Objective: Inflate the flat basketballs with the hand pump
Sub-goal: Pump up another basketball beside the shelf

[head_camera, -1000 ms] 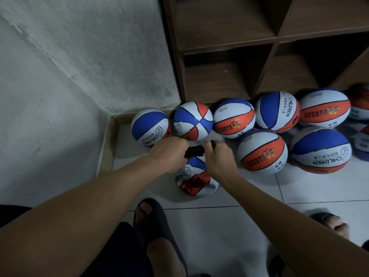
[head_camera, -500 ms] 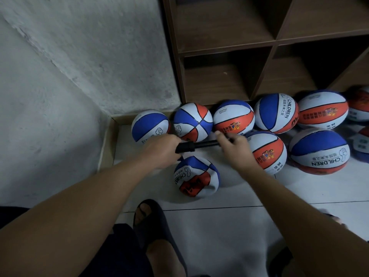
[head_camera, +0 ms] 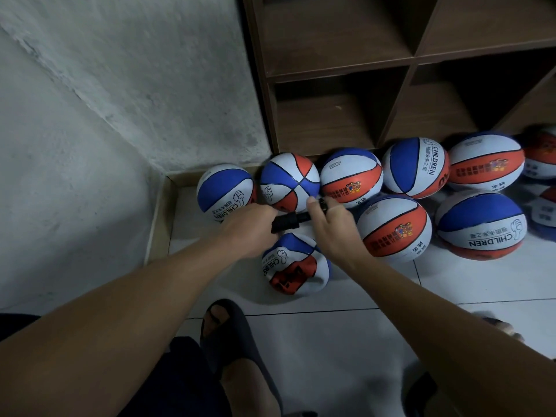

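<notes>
Pumping, mid-stroke, over a sagging ball.

Left hand (head_camera: pixel 251 228) clenched round the black hand pump (head_camera: pixel 290 220); right hand (head_camera: pixel 331 228) curled on its handle end. Directly below, on the tiled floor (head_camera: pixel 331 341), the flat basketball (head_camera: pixel 296 264), dented. Needle hidden; likely to slip out or bend if the barrel tilts or the ball rolls.
</notes>
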A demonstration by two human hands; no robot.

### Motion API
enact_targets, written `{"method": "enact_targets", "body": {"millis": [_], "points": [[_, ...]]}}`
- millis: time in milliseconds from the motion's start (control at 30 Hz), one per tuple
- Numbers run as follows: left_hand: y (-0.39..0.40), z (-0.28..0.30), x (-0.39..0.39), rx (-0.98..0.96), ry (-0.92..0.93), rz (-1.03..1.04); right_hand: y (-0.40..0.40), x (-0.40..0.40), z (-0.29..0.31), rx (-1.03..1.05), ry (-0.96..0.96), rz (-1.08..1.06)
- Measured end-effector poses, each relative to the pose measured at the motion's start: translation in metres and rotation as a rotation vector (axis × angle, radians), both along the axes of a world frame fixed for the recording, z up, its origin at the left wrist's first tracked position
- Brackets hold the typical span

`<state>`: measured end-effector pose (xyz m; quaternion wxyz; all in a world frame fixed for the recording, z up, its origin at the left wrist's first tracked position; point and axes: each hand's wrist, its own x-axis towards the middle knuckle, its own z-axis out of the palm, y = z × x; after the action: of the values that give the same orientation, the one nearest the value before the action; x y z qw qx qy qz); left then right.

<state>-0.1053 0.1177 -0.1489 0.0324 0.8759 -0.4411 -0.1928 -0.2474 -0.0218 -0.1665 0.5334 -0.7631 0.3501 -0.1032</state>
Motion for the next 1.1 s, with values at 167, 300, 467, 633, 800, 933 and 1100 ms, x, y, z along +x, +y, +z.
{"method": "enact_targets", "body": {"millis": [167,300,467,633,800,933,1100], "points": [[-0.005,0.003,-0.006,0.042,-0.024,-0.073,0.017,-0.003,-0.010,0.020,0.021,0.036],[-0.005,0.001,-0.003,0.041,-0.030,-0.087,0.012,-0.004,-0.013,0.075,0.026,0.053],[-0.002,0.002,0.002,0.011,-0.050,-0.084,-0.010,-0.011,-0.020,0.109,0.026,0.017],[0.011,-0.002,0.022,0.061,-0.050,0.001,-0.061,-0.027,-0.017,0.086,0.020,-0.141],[0.006,-0.002,0.014,0.051,-0.040,-0.035,-0.042,-0.017,-0.014,0.028,0.048,-0.121],[0.004,-0.004,0.004,0.088,-0.007,-0.048,-0.010,-0.013,-0.012,0.029,0.084,0.035],[-0.003,-0.003,-0.007,0.055,0.001,-0.047,0.006,-0.004,-0.013,-0.043,0.062,0.109]]}}
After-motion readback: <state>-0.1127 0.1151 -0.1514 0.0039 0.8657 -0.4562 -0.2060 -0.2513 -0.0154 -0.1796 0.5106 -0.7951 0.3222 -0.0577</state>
